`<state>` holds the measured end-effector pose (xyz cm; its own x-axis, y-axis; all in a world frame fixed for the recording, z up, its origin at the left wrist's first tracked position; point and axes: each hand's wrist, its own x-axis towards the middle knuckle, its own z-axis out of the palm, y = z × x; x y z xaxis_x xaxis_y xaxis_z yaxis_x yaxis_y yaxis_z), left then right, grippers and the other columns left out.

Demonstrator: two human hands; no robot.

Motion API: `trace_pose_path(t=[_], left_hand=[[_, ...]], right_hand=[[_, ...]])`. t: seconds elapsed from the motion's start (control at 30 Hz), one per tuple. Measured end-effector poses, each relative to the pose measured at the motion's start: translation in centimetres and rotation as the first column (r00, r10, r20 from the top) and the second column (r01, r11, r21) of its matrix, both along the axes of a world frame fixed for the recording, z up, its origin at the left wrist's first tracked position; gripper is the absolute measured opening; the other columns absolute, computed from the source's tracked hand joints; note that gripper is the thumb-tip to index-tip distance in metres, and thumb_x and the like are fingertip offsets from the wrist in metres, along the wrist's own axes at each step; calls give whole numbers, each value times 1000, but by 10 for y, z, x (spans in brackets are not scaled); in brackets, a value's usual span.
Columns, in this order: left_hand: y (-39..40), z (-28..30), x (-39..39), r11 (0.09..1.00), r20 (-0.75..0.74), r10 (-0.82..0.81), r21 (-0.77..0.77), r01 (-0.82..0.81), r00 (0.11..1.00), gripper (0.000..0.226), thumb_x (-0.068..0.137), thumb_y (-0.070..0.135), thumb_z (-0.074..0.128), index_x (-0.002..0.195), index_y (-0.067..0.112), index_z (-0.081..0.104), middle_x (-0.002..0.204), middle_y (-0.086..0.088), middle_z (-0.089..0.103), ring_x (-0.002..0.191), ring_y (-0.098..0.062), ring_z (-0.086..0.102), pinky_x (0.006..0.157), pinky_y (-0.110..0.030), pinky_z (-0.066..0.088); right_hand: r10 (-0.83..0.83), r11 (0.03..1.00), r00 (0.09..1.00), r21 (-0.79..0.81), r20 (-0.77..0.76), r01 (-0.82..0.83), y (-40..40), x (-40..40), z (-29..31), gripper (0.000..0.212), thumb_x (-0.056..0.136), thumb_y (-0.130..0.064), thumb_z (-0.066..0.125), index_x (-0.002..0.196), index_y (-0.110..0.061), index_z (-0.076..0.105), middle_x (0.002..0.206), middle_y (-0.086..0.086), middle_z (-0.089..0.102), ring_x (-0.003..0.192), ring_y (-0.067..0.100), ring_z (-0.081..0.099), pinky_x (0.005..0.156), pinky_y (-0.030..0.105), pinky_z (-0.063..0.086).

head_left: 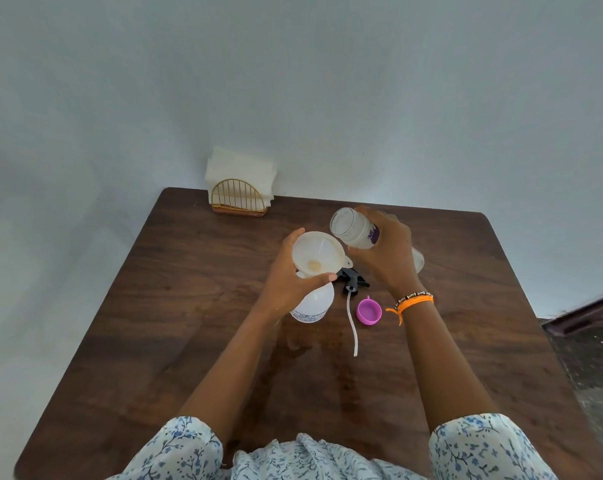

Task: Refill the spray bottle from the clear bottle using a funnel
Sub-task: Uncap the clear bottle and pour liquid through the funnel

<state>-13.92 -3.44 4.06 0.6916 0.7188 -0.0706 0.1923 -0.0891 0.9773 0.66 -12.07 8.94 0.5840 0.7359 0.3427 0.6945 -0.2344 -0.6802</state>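
Now, spill risk: the clear bottle [357, 227] is tipped over on its side with its open mouth pointing left, close to the funnel [319, 252] but not over it yet. If water comes out too soon, I think it would land on the table [175, 306] and not in the funnel.
Tip risk: the funnel sits tilted in the top of the spray bottle [312, 303]. If the pour is fast, the funnel could rock or fill up and run over.
Left hand [289, 282]: it wraps around the neck of the spray bottle, with the thumb under the funnel rim. If it lets go, the bottle might fall.
Right hand [384, 252]: its fingers are curled around the clear bottle, holding it up in the air, right of the funnel.
Spray bottle look: white and see-through, round, with small print near the bottom. It stands in the middle of the table.
Clear bottle look: see-through, wide screw mouth, purple mark on the side. I cannot tell how much is inside.
Loose bits: the black spray head [353, 280] with its white tube and the purple cap [369, 310] lie just right of the spray bottle, where drips could wet them.
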Motion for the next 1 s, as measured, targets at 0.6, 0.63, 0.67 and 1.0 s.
trace_pose_path(t=[0.6,0.63,0.67,1.0], left_hand=[[3,-9,1,999,10,-13,40,13,1000,86,68,26,81,134,37,26,133,10,39,119,-11,41,83,-14,39],[3,-9,1,999,6,-10,44,10,1000,87,68,26,82,135,36,26,134,9,39,119,-11,41,85,-16,40],[3,-9,2,999,4,-7,45,6,1000,87,68,26,82,135,35,27,134,9,39,120,-11,41,86,-18,40],[3,-7,3,997,-33,6,80,-3,999,89,68,28,82,137,32,27,137,7,39,117,-7,40,80,-10,35]], right_hand=[[59,997,991,-57,119,-53,6,3,-5,45,62,-17,81,103,-16,63,97,1,67,92,22,53,74,25,36],[61,997,991,-61,120,-54,6,3,-6,45,62,-16,81,103,-16,63,97,1,67,92,23,53,74,25,36],[62,996,991,-63,121,-55,6,4,-6,46,62,-16,81,104,-16,63,97,1,67,93,23,53,74,25,35],[77,994,986,-85,146,-65,8,6,-14,44,64,-13,79,105,-18,62,103,0,67,96,23,53,78,23,35]])
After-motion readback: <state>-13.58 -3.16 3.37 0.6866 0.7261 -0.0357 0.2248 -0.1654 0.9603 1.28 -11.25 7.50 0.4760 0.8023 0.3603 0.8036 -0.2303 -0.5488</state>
